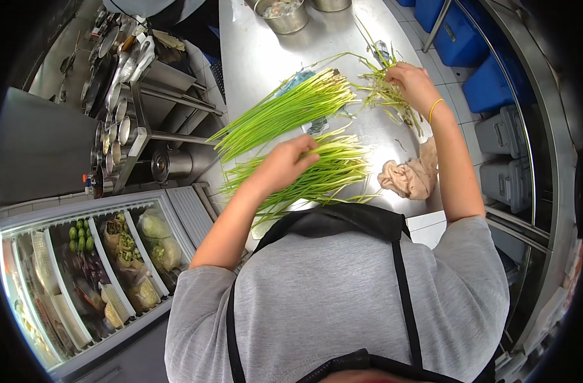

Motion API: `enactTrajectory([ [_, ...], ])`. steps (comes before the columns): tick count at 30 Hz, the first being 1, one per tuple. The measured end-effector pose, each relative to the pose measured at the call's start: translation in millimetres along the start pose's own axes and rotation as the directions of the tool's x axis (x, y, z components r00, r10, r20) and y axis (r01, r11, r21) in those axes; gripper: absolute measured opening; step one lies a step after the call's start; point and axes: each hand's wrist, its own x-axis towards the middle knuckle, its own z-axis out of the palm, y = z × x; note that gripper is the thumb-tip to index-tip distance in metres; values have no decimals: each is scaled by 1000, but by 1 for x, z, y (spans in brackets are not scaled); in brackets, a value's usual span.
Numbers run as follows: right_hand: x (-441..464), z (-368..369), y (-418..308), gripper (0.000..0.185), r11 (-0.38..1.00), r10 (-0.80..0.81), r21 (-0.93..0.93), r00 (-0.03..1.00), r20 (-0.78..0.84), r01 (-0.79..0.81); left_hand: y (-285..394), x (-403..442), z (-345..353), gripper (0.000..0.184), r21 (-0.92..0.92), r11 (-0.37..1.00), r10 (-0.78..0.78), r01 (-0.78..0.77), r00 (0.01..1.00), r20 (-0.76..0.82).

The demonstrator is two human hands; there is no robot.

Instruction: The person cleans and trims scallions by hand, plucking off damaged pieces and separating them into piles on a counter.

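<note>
Near bundle of green stalks (pixel 339 167), lying under the left hand (pixel 290 161); the fingers curl against its upper layer, though whether they grasp any stalks cannot be told. Far bundle (pixel 291 105), just beyond that hand on the steel table (pixel 259 54). Heap of trimmings (pixel 382 96), at the bent fingers of the right hand (pixel 409 82), closure likewise unclear. Tan cloth (pixel 407 179), bodyward of the right hand. Metal pot (pixel 286 20), well beyond both hands.

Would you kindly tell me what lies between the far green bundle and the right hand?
In the head view, a loose tangle of plant scraps lies between the far green bundle and the right hand, which appears to touch them.
</note>
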Motion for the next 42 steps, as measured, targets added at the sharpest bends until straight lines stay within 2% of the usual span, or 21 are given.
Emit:
enactTrajectory([
  [1,3,0,-1,10,996,-12,-88,1000,25,14,9,-3,2,23,82,996,47,-48,999,13],
  [2,7,1,-4,10,996,-14,-88,1000,28,16,14,-5,3,25,162,982,94,-98,995,31],
  [4,20,4,-17,10,976,-124,-195,983,-133,97,15,-7,3,29,205,973,89,-103,993,78],
  [5,28,6,-26,10,976,-125,-195,983,-132,98,16,-9,2,30,222,969,89,-108,992,93],
  [10,81,38,-65,10,973,-218,-87,976,-27,215,34,-13,-6,34,210,975,36,-69,987,156],
  [12,96,58,-73,10,949,-291,-97,953,87,299,37,-13,-9,34,203,974,68,-99,985,157],
  [13,98,65,-75,10,948,-296,-95,951,86,303,37,-14,-9,34,204,974,65,-96,986,153],
  [15,103,71,-82,10,958,-192,-165,951,242,235,35,-13,-13,34,126,991,26,-44,989,143],
  [19,99,58,-80,12,974,-162,-99,938,307,201,26,-7,-29,33,138,989,30,-46,993,115],
  [21,96,54,-77,13,971,-231,-6,944,237,239,24,6,-42,33,186,981,81,-63,993,-90],
  [22,93,50,-76,13,971,-229,-7,944,236,237,20,15,-47,33,185,981,82,-65,993,-88],
  [24,87,41,-74,15,959,-278,100,944,176,263,10,37,-55,37,372,918,292,-138,870,-397],
  [25,86,38,-73,15,960,-275,99,945,176,261,5,49,-58,37,372,918,294,-141,870,-395],
  [27,83,32,-70,18,946,-260,262,932,253,193,-5,71,-58,39,503,840,441,-204,797,-413],
  [28,80,29,-70,18,947,-255,258,935,248,190,-14,82,-56,39,505,837,448,-211,795,-409],
  [30,72,26,-69,15,885,-342,383,928,149,265,-18,95,-51,38,379,885,376,-271,896,-238],
  [32,67,21,-65,16,876,-338,412,928,157,249,-11,97,-47,32,361,906,313,-220,923,-224],
  [34,57,11,-68,15,828,-301,532,941,157,176,-10,98,-50,27,14,1000,25,-24,998,-61],
  [35,53,10,-67,15,828,-300,532,941,156,176,-11,96,-52,27,15,1000,26,-25,998,-60],
  [37,44,7,-60,14,652,-269,754,954,133,78,-11,89,-55,25,-267,961,70,-65,998,9],
  [42,23,-8,-28,15,724,-106,688,994,28,58,-8,67,-66,26,-365,931,20,-5,999,38],
])
